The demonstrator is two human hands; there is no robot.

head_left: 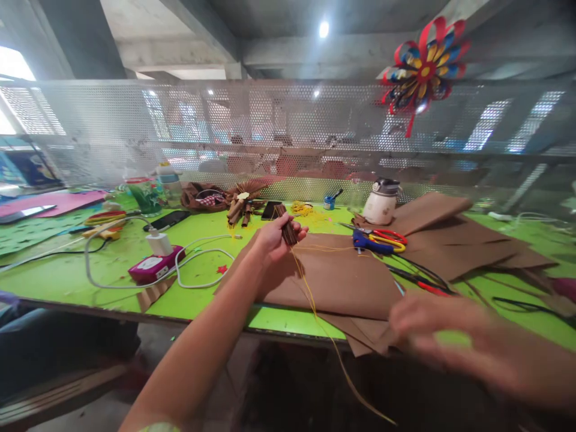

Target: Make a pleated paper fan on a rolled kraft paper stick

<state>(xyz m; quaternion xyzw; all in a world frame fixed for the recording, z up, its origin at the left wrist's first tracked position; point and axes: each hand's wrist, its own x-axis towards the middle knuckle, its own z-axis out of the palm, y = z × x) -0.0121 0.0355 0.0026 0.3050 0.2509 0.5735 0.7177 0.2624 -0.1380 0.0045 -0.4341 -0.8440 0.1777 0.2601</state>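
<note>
Above the brown paper sheets, my left hand (pixel 275 237) is closed around a small bundle of dark brown folded paper (pixel 288 231). Yellow string (pixel 310 294) trails from the bundle, down over the table edge; another strand runs right across the paper. My right hand (pixel 438 327) is at the lower right, past the front corner of a brown paper sheet (pixel 333 276). Motion blurs its fingers, so I cannot see whether it holds anything. Beyond it lie scissors (pixel 391 240) with red and yellow handles, and a blue-handled tool (pixel 371 242).
A magenta power strip (pixel 155 265) with a white charger and looping cable sits left. A phone (pixel 167 220), brown paper rolls (pixel 240 210) and yellow string scraps (pixel 302 208) lie farther back. A white jug (pixel 381 202) stands before the perforated screen (pixel 270 132).
</note>
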